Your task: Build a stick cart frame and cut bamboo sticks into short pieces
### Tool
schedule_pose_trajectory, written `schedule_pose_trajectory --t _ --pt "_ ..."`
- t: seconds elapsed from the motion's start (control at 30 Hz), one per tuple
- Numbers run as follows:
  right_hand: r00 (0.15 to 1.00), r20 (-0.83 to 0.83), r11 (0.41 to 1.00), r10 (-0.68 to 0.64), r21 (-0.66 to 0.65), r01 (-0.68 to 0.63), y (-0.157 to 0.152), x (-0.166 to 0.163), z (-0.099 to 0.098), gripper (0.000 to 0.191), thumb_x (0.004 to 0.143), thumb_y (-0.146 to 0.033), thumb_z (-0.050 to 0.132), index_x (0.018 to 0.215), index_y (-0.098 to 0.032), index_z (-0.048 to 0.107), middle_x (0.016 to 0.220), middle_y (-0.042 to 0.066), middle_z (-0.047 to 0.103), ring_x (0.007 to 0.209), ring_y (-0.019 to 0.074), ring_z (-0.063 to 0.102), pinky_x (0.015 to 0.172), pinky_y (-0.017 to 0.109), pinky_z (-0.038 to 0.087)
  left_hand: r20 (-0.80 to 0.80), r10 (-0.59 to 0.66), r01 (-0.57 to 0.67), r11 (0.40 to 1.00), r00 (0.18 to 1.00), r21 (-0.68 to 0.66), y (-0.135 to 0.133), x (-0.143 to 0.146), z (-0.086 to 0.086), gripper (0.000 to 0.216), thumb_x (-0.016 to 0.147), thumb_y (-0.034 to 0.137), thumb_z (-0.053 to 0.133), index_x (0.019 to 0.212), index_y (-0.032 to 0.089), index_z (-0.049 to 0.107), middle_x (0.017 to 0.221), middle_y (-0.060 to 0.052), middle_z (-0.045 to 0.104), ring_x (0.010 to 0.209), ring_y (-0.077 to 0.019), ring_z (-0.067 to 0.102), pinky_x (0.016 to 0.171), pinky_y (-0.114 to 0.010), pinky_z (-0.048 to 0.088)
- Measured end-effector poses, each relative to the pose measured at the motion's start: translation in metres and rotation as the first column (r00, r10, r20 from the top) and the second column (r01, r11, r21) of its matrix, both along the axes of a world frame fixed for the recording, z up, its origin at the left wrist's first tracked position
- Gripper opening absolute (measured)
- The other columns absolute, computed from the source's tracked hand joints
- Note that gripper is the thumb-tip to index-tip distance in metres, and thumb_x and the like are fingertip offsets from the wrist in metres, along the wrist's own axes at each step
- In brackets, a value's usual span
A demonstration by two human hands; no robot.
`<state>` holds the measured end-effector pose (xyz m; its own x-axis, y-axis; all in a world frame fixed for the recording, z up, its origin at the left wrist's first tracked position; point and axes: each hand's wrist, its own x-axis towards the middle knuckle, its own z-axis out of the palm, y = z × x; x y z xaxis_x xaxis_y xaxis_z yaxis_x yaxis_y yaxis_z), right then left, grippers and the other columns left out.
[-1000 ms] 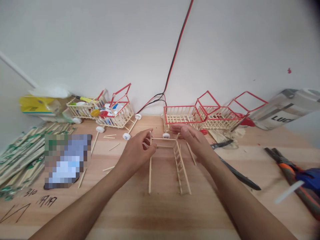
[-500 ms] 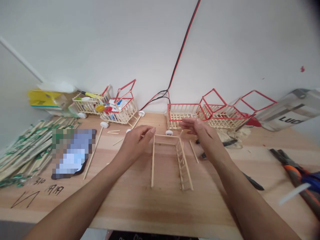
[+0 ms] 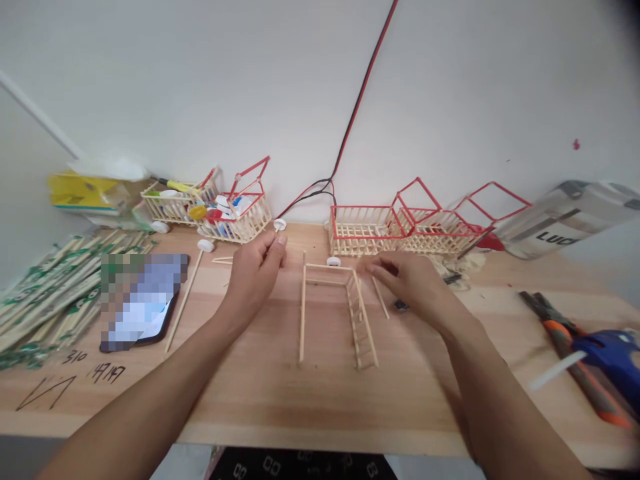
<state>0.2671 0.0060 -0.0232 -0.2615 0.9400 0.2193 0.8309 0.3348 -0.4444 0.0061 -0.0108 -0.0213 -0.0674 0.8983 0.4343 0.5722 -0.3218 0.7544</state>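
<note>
A pale frame of thin wooden sticks (image 3: 302,320) lies on the table between my hands, with ladder-like bars along its right side. My left hand (image 3: 256,267) is left of the frame's far end, fingers curled and thumb against them; whatever they hold is hidden. Just beyond its fingertips is a white wheel (image 3: 280,225) on a stick axle that the hand partly covers. My right hand (image 3: 417,283) hovers by the frame's far right corner, thumb and forefinger drawn together, contents too small to make out. A loose short stick (image 3: 381,299) lies below its thumb.
Small stick carts with red trim (image 3: 367,237) line the wall, two at left filled with colourful bits. Left are wrapped chopsticks (image 3: 55,297) and a phone (image 3: 150,300). Right are orange-handled pliers (image 3: 560,333), a blue glue gun (image 3: 610,360) and a clear container (image 3: 560,223).
My left hand has moved left, away from the frame's far left corner. My right hand has lowered slightly, its outstretched fingers now curled in. The frame stays on the table.
</note>
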Motion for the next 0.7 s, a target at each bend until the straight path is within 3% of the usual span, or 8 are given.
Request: schedule_pose_trajectory --t 0.1,0.23,0.43,0.7 --pt "0.977 0.214 0.995 -0.021 -0.086 0.041 -0.004 -0.007 0.000 0.031 0.084 -0.033 0.056 0.057 -0.019 0.051 0.060 0.001 0.058 0.057 0.0145 0.048 0.054 0.026 0.027 0.050 0.022 -0.024 0.999 0.999 0.042 -0.001 -0.001 0.003 0.040 0.093 0.033 0.043 0.056 0.018 0.045 0.054 0.003 0.046 0.056 -0.0115 0.045 0.060 -0.025 0.034" --pt "0.904 0.427 0.969 -0.032 -0.209 0.132 -0.008 -0.019 0.002 0.019 0.081 -0.028 0.056 0.065 -0.019 0.060 0.070 0.004 0.066 0.064 0.0165 0.055 0.054 0.026 0.027 0.202 0.029 -0.052 0.992 0.979 0.113 -0.001 -0.007 0.008 0.045 0.094 0.037 0.044 0.054 0.018 0.043 0.051 0.003 0.043 0.052 -0.0104 0.042 0.056 -0.025 0.034" --pt "0.832 0.555 0.933 -0.005 -0.296 0.203 -0.014 -0.034 0.008 0.022 0.084 -0.026 0.049 0.088 -0.017 0.069 0.091 0.012 0.072 0.080 0.0236 0.065 0.058 0.028 0.035 0.356 0.027 -0.114 0.968 0.934 0.225 0.005 -0.015 0.013 0.047 0.093 0.041 0.046 0.052 0.018 0.040 0.049 0.003 0.040 0.048 -0.0092 0.043 0.052 -0.023 0.036" --pt "0.792 0.610 0.919 0.018 -0.321 0.227 -0.015 -0.043 0.012 0.031 0.085 -0.017 0.044 0.098 -0.010 0.071 0.100 0.020 0.072 0.092 0.0303 0.067 0.067 0.034 0.045 0.326 0.002 -0.060 0.984 0.945 0.166 0.005 -0.012 0.009 0.046 0.094 0.040 0.045 0.054 0.017 0.046 0.052 0.002 0.048 0.052 -0.0093 0.047 0.054 -0.022 0.038"
